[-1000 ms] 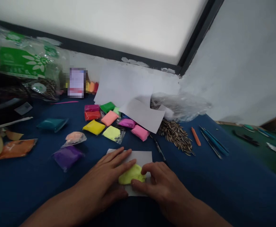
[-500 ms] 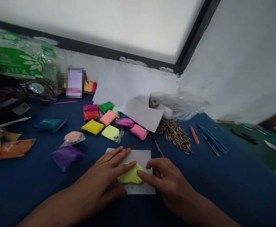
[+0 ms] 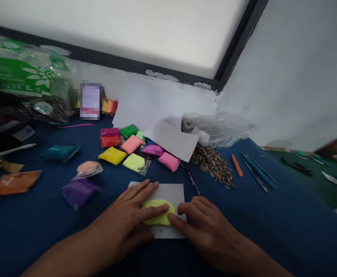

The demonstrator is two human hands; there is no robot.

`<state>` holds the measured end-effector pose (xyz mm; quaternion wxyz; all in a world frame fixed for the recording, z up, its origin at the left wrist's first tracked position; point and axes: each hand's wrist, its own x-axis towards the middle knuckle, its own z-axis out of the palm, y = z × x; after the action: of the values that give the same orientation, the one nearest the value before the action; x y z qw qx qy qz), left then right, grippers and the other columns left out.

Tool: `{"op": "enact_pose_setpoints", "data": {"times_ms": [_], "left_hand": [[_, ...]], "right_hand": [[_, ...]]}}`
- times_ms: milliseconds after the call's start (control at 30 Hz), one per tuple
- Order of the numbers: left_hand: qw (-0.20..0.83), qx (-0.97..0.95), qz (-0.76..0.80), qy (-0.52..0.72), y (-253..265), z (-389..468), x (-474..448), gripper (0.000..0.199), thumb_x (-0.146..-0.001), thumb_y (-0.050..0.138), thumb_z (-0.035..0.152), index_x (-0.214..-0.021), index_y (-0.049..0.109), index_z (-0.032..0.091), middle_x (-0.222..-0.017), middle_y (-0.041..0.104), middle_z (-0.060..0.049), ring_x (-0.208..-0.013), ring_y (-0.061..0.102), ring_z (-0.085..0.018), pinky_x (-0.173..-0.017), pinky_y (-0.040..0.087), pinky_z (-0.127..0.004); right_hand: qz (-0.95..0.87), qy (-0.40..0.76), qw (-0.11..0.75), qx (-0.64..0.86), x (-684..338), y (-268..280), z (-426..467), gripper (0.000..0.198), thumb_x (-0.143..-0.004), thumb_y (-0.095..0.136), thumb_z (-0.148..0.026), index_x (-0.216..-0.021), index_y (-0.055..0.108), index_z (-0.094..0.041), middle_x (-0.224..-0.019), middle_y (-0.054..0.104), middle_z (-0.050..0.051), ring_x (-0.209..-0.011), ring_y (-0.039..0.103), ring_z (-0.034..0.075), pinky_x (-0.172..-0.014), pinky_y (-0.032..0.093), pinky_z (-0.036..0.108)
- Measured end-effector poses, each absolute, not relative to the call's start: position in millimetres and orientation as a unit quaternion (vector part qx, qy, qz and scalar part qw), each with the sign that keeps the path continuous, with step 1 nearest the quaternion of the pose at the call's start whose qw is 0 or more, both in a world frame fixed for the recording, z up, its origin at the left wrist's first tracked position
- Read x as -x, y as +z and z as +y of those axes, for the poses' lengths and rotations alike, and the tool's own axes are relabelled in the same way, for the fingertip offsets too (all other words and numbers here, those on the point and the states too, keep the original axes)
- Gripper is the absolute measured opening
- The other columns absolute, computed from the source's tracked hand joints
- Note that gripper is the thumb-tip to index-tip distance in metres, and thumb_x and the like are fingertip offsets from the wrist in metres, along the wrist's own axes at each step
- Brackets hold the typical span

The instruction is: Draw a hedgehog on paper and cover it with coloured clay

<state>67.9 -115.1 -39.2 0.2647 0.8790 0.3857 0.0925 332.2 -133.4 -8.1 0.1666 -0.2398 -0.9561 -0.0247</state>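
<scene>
A flat, rounded piece of yellow modelling clay lies on a small sheet of white paper in front of me. My left hand is spread over the paper's left side, its index finger stretched across the clay's upper surface. From the right, my right hand touches the clay's right edge with one fingertip; another bent finger stands apart just above the paper, and the rest are curled and partly hidden. Some small pencil marks show on the paper below the clay.
Bagged clay in several colours, among them a yellow pack and a purple pack, lies beyond and left. A black pen, sunflower seeds, an orange tool and blue tweezers sit to the right.
My left index finger has shifted downward and further right across the clay. The right fingertip stays at the clay's right edge, slightly lower. The clay's outline there looks rounder.
</scene>
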Motion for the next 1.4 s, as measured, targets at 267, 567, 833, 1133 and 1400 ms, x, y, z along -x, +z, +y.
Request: {"op": "enact_pose_setpoints", "data": {"times_ms": [267,567,833,1133,1400], "left_hand": [[0.261,-0.884,0.373,0.101,-42,-114,-64,0.068,-0.091,0.072,0.026,-0.148,0.045,0.051,-0.169,0.021,0.000,-0.152,0.020,-0.041,-0.115,0.026,-0.069],[0.233,-0.885,0.383,0.124,-39,-118,-69,0.062,-0.091,0.072,0.026,-0.145,0.051,0.046,-0.167,0.026,-0.003,-0.151,0.025,-0.040,-0.115,0.029,-0.066],[0.239,-0.885,0.379,0.125,-45,-118,-66,0.061,-0.092,0.070,0.030,-0.146,0.049,0.048,-0.168,0.025,-0.002,-0.151,0.023,-0.042,-0.115,0.026,-0.070],[0.234,-0.888,0.378,0.120,-46,-117,-66,0.064,-0.094,0.068,0.031,-0.149,0.043,0.049,-0.169,0.022,-0.001,-0.152,0.021,-0.041,-0.115,0.028,-0.069],[0.236,-0.888,0.375,0.124,-45,-117,-66,0.059,-0.094,0.069,0.030,-0.146,0.048,0.049,-0.168,0.023,-0.002,-0.151,0.021,-0.042,-0.115,0.026,-0.070]], "right_hand": [[-0.944,-0.019,0.220,0.245,-334,-2,-134,0.033,-0.106,0.034,-0.009,-0.122,0.063,-0.011,-0.098,0.062,0.010,-0.077,0.049,0.019,-0.071,0.041,0.034],[-0.970,-0.025,0.123,0.209,-335,2,-131,0.027,-0.106,0.042,-0.016,-0.122,0.064,-0.012,-0.097,0.064,0.008,-0.075,0.049,0.020,-0.075,0.044,0.035],[-0.960,-0.027,0.139,0.242,-337,-2,-128,0.032,-0.106,0.036,-0.012,-0.122,0.064,-0.014,-0.094,0.062,0.009,-0.078,0.051,0.021,-0.073,0.042,0.035],[-0.968,-0.035,0.121,0.215,-336,1,-131,0.031,-0.106,0.043,-0.015,-0.128,0.063,-0.019,-0.101,0.064,0.008,-0.076,0.050,0.020,-0.077,0.043,0.036],[-0.970,-0.021,0.106,0.218,-340,0,-128,0.032,-0.105,0.042,-0.013,-0.131,0.060,-0.018,-0.105,0.061,0.009,-0.080,0.051,0.020,-0.077,0.042,0.036]]}}
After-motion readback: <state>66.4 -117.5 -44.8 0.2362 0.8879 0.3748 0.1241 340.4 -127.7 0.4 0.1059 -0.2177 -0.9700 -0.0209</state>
